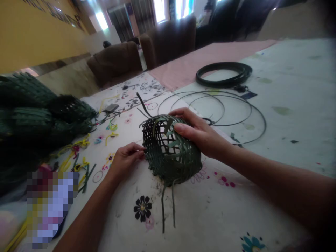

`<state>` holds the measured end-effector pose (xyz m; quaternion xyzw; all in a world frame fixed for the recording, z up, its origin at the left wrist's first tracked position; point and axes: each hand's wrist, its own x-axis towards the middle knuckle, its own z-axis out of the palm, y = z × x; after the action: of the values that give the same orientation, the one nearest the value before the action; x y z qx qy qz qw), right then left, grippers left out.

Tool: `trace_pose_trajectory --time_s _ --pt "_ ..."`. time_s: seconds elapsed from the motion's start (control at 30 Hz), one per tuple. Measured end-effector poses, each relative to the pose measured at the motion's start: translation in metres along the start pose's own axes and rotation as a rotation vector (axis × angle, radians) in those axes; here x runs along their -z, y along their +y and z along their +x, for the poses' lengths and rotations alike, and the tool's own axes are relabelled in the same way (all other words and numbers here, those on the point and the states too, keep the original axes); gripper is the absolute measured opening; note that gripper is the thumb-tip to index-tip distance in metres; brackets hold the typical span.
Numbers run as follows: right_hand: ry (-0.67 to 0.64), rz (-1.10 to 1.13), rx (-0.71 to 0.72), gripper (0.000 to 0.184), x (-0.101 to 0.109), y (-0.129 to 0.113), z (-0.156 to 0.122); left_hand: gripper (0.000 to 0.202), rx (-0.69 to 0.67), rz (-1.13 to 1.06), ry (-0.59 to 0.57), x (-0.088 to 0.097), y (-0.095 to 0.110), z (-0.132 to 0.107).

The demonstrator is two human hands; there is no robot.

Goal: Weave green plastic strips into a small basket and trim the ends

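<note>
Setting: handicraft workshop for basket weaving, set up in a large lounge-like hall.
- Long worktable (210,217) under a stained, flower-printed cloth.
- Half-woven green basket (170,157) on the table, loose strip ends trailing.
- Heap of woven green pieces (31,119) at the left edge.
- Thin wire hoops (236,117) lying flat; beyond them, a coil of dark strip (223,74).
- Yellow and green offcuts (76,148) scattered over the cloth.
- Brown sofas (115,61) behind the table, a yellow wall (31,35) and bright windows (160,8).
</note>
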<state>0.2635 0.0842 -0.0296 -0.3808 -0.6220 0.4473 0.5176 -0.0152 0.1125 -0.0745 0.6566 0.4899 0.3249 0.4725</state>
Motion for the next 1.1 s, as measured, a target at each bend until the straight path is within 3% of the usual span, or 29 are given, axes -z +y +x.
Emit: trace_pose_trajectory --time_s 0.3,0.67,0.83,1.1 --pt "0.009 -0.005 0.0 0.046 0.001 0.002 0.0 0.02 0.017 -0.184 -0.017 -0.002 -0.008 0.001" --pt "-0.003 0.008 -0.014 0.045 0.0 0.002 0.0 0.036 0.28 -0.417 -0.019 -0.007 0.004 0.003" --pt "-0.013 0.015 0.001 0.044 0.0 0.002 0.0 0.041 0.443 -0.455 -0.094 -0.005 0.013 0.004" --pt "-0.007 0.001 0.014 0.041 -0.001 0.0 0.001 0.039 0.448 -0.405 -0.051 -0.006 0.012 0.006"
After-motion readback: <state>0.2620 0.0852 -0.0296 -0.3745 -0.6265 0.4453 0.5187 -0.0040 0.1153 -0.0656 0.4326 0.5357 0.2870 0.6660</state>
